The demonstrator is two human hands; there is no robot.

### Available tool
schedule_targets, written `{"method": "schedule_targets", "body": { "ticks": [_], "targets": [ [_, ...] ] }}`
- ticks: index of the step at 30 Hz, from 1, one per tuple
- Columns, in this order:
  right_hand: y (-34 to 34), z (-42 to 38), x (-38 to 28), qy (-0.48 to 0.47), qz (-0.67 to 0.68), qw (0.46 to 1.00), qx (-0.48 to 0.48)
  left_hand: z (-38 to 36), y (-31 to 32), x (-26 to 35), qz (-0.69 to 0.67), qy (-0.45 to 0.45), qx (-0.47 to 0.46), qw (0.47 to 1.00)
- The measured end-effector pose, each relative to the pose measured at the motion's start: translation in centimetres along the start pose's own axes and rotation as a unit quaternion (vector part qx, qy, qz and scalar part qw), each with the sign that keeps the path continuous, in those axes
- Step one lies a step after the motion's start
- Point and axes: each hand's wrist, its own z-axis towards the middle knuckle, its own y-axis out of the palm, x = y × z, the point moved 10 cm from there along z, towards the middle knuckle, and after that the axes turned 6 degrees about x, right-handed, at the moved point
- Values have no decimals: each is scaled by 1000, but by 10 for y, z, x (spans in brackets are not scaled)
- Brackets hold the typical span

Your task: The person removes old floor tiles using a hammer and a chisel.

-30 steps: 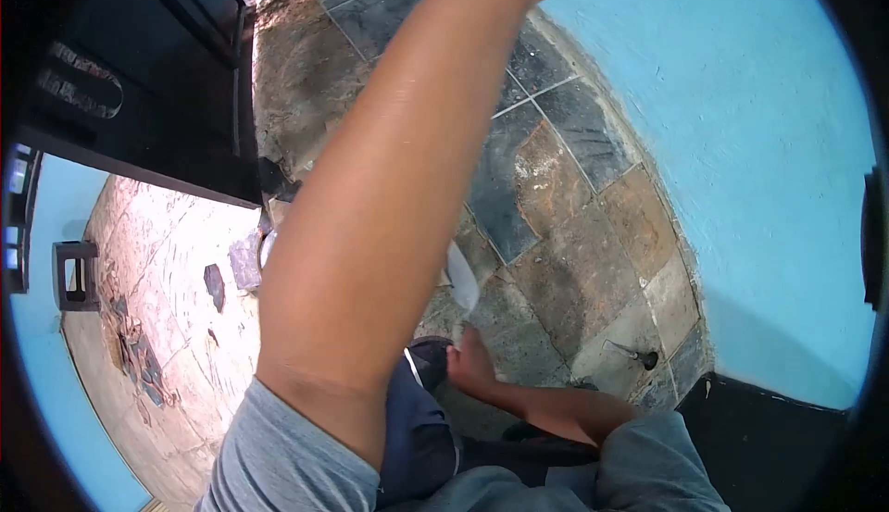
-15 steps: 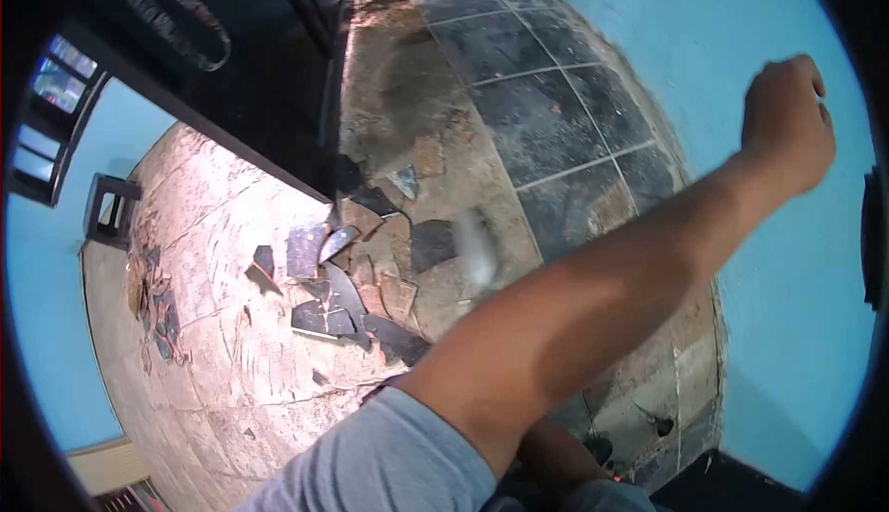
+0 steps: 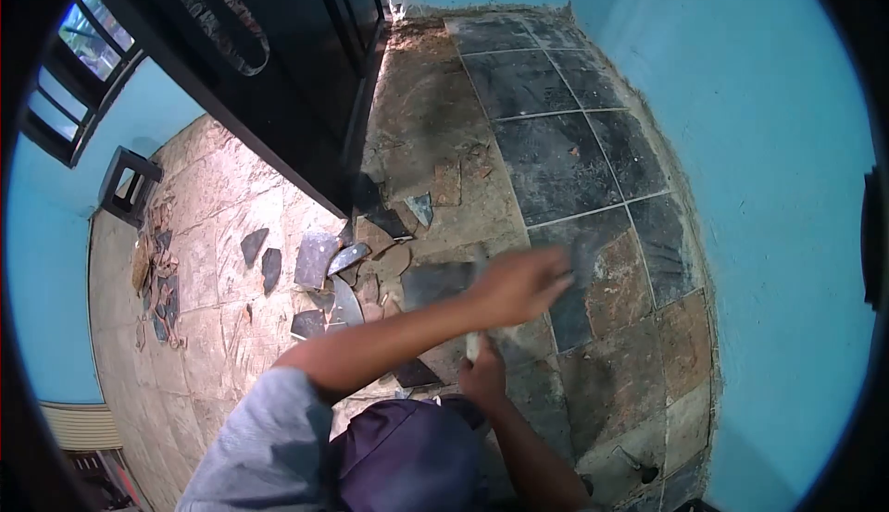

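My left hand (image 3: 524,286) is closed and reaches across from a grey sleeve over the broken tiles. What it grips, if anything, does not show. Just below it, my right hand (image 3: 482,369) is closed around a pale, rod-like piece (image 3: 474,343) that points upward. The rod's upper part is hidden behind my left arm, so its kind cannot be told. Under and beyond my hands lies a dark tile piece (image 3: 435,280). Broken tile shards (image 3: 319,257) are scattered left of my hands. Dark purple cloth (image 3: 407,461) fills the bottom between my arms.
A black door (image 3: 306,77) stands ajar at upper left. Dark laid tiles (image 3: 556,169) run along the blue wall (image 3: 778,216) on the right. Rubble (image 3: 159,280) lies by the left wall near a black box-like frame (image 3: 130,185). Bare, rough floor (image 3: 417,114) shows beside the door.
My left fist has swung down and left from high on the right to just above my right hand. My right hand, hidden before, now shows. Some shards at left lie differently.
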Motion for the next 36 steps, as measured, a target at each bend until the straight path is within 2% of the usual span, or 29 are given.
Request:
{"method": "schedule_targets", "body": {
  "ticks": [2, 3, 4, 6, 8, 10, 11, 14, 15, 17, 19, 22, 23, 25, 28, 30, 31, 34, 35, 36],
  "targets": [
    [26, -7, 0, -11, 2, 989, -145, -77, -13, -57, 15, -142, -31, 989],
    [19, -9, -20, -5, 28, 990, -137, -115, -16, -78, 8, -171, -28, 985],
    [26, -10, -28, -26, 34, 988, -146, -154, -18, -98, 65, -221, -66, 971],
    [40, -20, -40, -68, 43, 982, -173, -230, -12, -124, 129, -349, -288, 882],
    [38, -17, -51, -117, 96, 975, -164, -251, -36, -88, 66, -384, -302, 870],
    [28, -3, -72, -163, 137, 961, -176, -282, -42, -100, 47, -473, -292, 830],
    [20, 4, -80, -155, 143, 968, -138, -295, -44, -107, 38, -514, -285, 808],
    [0, 16, -86, -52, 143, 987, -40, -276, -42, -135, -75, -519, -77, 848],
    [-2, 20, -84, -44, 147, 988, -19, -283, -11, -186, -203, -466, 9, 861],
    [-12, 26, -83, -70, 91, 993, 30, -226, 1, -161, -314, -520, 24, 794],
    [-28, 38, -78, -93, 57, 991, 78, -193, 16, -186, -271, -512, 162, 799],
    [-65, 58, -62, -81, 67, 990, 97, -128, 43, -203, -262, -445, 88, 852],
    [-89, 59, -69, -129, 24, 980, 147, -110, 49, -205, -282, -449, 81, 844],
    [-103, 59, -31, -28, 59, 989, 136, -68, 49, -200, -323, -456, 68, 826],
    [-102, 42, 10, 78, 90, 987, 107, -21, 78, -253, -466, -470, 50, 748],
    [-89, 29, 35, 130, 73, 986, 75, -5, 75, -270, -491, -499, 101, 707],
    [-81, 22, 40, 114, 85, 987, 69, -1, 75, -278, -502, -514, 127, 684],
    [-57, 6, 33, 61, 102, 992, 29, 11, 69, -303, -515, -470, 182, 693],
    [-50, 2, 27, 39, 97, 994, 9, 8, 66, -315, -507, -466, 235, 686],
    [-43, -2, 17, 17, 94, 995, -12, 5, 62, -314, -516, -462, 244, 679]
  ]
}}
